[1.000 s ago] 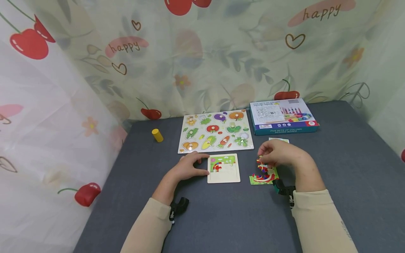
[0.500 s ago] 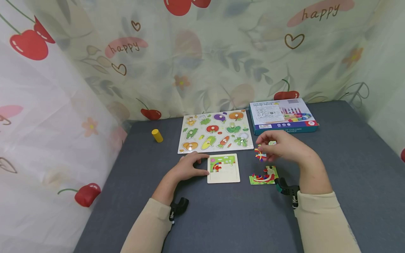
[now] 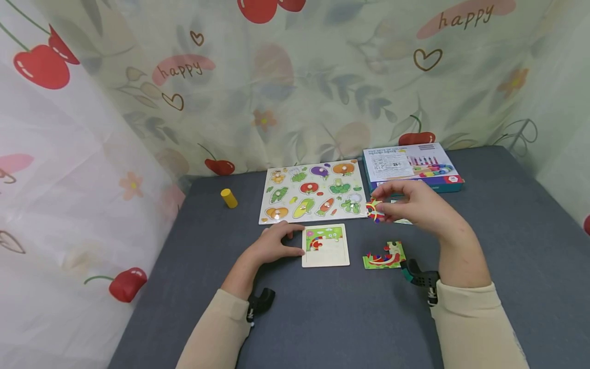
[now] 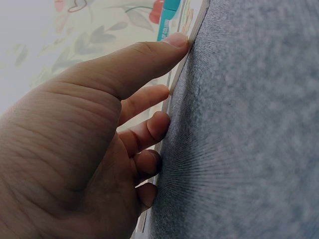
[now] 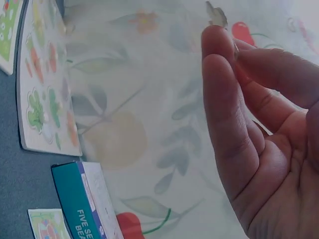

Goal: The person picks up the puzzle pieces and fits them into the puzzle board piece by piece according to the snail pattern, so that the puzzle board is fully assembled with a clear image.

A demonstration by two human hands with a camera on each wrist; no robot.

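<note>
My left hand (image 3: 276,242) rests at the left side of a square wooden puzzle tray (image 3: 329,259), its thumb and index fingertips touching the edge. Several joined pieces with a green, pink and red picture fill the tray's upper and left part; bare wood shows below. In my right hand (image 3: 417,207), a red, yellow and blue jigsaw piece (image 3: 375,210) is pinched between thumb and fingers, above the table. The right wrist view shows that piece (image 5: 218,14) mostly hidden by the fingertips. Below the right hand lie more joined or touching puzzle pieces (image 3: 384,261) on the dark cloth.
Behind the tray lies a vegetable peg board (image 3: 295,197). A teal box (image 3: 415,166) stands to its right, and a small picture card (image 5: 47,221) lies in front of the box. At the left, a yellow cylinder (image 3: 229,198) stands on the table. A patterned curtain hangs behind.
My right hand has lifted the jigsaw piece off the other loose pieces and carried it up and away from me, slightly left. My left hand has stayed at the tray.
</note>
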